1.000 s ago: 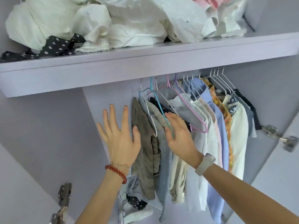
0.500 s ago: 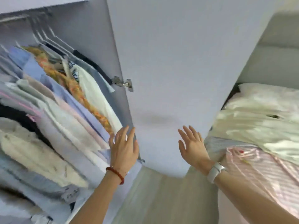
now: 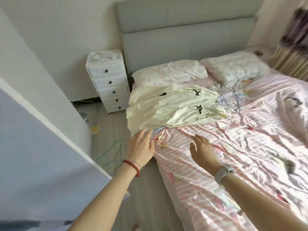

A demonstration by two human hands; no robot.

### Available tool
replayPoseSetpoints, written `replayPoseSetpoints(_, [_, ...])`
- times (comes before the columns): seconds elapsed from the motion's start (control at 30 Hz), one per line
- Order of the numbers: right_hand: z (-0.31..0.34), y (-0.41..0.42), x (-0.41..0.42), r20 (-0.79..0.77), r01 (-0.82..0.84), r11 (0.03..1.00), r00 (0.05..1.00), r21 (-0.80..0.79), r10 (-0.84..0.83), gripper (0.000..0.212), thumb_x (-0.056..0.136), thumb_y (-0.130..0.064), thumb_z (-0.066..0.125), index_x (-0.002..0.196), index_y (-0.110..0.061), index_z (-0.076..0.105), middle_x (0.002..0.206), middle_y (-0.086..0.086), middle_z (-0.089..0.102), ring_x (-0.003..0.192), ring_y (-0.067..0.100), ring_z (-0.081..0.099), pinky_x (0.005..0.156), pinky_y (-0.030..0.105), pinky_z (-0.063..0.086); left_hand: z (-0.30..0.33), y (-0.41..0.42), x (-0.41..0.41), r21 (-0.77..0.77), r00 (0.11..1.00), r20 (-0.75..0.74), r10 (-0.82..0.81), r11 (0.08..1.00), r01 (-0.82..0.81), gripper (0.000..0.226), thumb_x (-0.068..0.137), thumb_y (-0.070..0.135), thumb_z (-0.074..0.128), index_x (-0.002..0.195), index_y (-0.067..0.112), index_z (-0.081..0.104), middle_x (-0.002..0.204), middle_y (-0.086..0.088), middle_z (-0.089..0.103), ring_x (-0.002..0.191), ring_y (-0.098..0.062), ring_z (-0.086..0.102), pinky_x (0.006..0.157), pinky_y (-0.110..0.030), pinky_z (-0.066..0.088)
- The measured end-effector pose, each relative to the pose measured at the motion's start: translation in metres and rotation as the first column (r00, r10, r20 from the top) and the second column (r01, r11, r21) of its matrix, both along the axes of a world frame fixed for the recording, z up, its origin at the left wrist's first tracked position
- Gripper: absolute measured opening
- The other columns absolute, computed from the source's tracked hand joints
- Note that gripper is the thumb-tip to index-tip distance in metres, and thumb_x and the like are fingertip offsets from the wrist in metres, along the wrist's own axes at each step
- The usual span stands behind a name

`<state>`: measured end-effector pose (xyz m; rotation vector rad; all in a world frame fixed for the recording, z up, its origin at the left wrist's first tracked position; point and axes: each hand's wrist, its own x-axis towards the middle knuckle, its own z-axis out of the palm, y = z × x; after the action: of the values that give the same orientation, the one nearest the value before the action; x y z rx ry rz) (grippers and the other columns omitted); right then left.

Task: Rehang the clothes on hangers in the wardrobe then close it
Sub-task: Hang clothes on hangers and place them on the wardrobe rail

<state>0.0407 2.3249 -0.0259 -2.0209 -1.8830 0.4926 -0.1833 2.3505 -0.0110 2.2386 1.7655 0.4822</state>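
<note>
Two bare forearms, no sleeves. Left hand (image 3: 141, 147): red bead bracelet (image 3: 132, 166) at wrist, thin silver chain (image 3: 137, 163) beside it. Right hand (image 3: 204, 151): watch (image 3: 224, 171) at wrist, light grey band, pale case.

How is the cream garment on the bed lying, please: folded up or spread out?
Spread out. The cream garment lies flat across the bed, its near edge hanging over the side.

one view only, worn on the head, looked forward and steeply down from standing height beside the bed (image 3: 250, 147). faced toward the grey headboard (image 3: 183, 39) and white drawer unit (image 3: 108, 80) at the far end. took in both forearms from below, left hand (image 3: 141, 147) and right hand (image 3: 204, 150) near. wide-angle, edges bent and blurred; caught the wardrobe door (image 3: 33, 147) close at left.
</note>
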Motion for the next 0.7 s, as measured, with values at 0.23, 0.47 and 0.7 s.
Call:
replayPoseSetpoints(0.23, [0.004,0.067,0.044,-0.017,0.209,0.978,0.978,-0.004,-0.209,0.040,0.094,-0.017,0.042,0.132,-0.007,0.043,0.139,0.013,0.043,0.131,0.029,0.035,0.106,0.038,0.028,0.005,0.118,0.048,-0.024,0.995,-0.025,-0.100,0.995,0.099,0.041,0.094,0.023,0.039,0.135,0.015,0.041,0.141,-0.002,0.040,0.127,-0.019,0.039,0.103,-0.034,0.033])
replayPoseSetpoints(0.47, [0.004,0.146,0.077,-0.080,0.384,0.922,0.919,-0.050,-0.386,0.038,0.095,-0.014,0.040,0.131,-0.001,0.044,0.134,0.017,0.047,0.127,0.029,0.040,0.106,0.037,0.030,0.008,0.222,0.081,-0.062,0.985,-0.045,-0.168,0.984,0.166,0.041,0.095,0.023,0.038,0.135,0.016,0.040,0.140,-0.004,0.041,0.126,-0.021,0.040,0.101,-0.034,0.035])
replayPoseSetpoints(0.7, [-0.033,0.213,0.139,-0.141,0.464,0.879,0.868,-0.113,-0.476,0.037,0.094,-0.010,0.041,0.129,0.000,0.045,0.132,0.022,0.047,0.122,0.034,0.044,0.101,0.037,0.032,-0.021,0.301,0.141,-0.156,0.972,-0.084,-0.221,0.966,0.206,0.041,0.094,0.024,0.036,0.135,0.019,0.039,0.140,-0.002,0.040,0.125,-0.021,0.040,0.098,-0.034,0.036])
